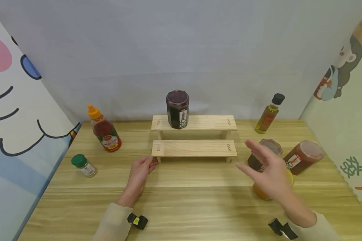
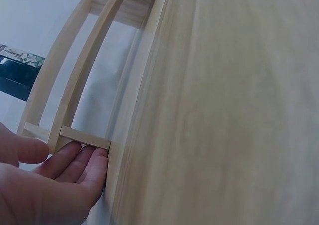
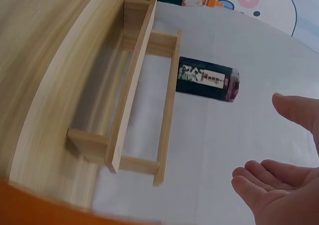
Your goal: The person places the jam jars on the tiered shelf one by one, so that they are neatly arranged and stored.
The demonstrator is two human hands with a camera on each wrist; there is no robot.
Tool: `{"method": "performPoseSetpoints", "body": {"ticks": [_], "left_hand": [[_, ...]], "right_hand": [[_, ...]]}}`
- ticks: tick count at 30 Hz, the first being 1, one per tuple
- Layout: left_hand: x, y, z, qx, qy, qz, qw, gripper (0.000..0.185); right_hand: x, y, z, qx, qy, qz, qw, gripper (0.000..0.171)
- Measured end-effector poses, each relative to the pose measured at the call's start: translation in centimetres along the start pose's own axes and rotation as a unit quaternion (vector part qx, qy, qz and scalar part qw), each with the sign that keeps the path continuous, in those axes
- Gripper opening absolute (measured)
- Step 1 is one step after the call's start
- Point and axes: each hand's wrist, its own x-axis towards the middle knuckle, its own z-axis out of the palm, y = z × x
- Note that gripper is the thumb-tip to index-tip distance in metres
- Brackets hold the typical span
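A two-step wooden rack (image 1: 194, 148) stands against the back of the table. My left hand (image 1: 140, 170) holds its lower step at the left end, with the thumb at the board's edge and fingers against the leg (image 2: 84, 137). On the upper step, toward the left, a dark jar (image 1: 177, 110) stands upright. My right hand (image 1: 273, 172) is in the air right of the rack, thumb and fingers spread, with nothing in it. Beneath and behind that hand are a second dark jar (image 1: 273, 146), a reddish-brown jar (image 1: 304, 155) and a partly hidden orange jar (image 1: 260, 193).
An oil bottle (image 1: 268, 115) with a black cap stands at the back right. On the left are a red sauce bottle (image 1: 107, 132) with an orange tip and a small green-capped spice jar (image 1: 84, 165). A pale wall (image 1: 181, 50) rises behind the table, with printed panels at both sides.
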Motion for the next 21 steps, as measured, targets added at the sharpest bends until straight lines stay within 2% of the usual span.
{"method": "performPoseSetpoints", "body": {"ticks": [6, 10, 15, 21], "left_hand": [[0.0, -0.1, 0.0, -0.005, 0.001, 0.001, 1.0000, 0.037], [-0.1, -0.1, 0.0, -0.003, -0.002, 0.000, 1.0000, 0.037], [-0.1, 0.0, 0.1, -0.001, 0.000, -0.001, 1.0000, 0.038], [0.0, 0.0, 0.2, -0.001, -0.001, -0.001, 1.0000, 0.038]], "right_hand": [[-1.2, 0.8, -3.2, -0.098, 0.027, 0.054, 0.993, 0.068], [-2.4, 1.5, -5.2, -0.135, -0.002, 0.088, 0.987, 0.076], [-3.6, 2.4, -6.8, -0.135, -0.068, 0.122, 0.981, 0.093], [-4.6, 3.9, -7.5, -0.103, -0.089, 0.158, 0.978, 0.105]]}}
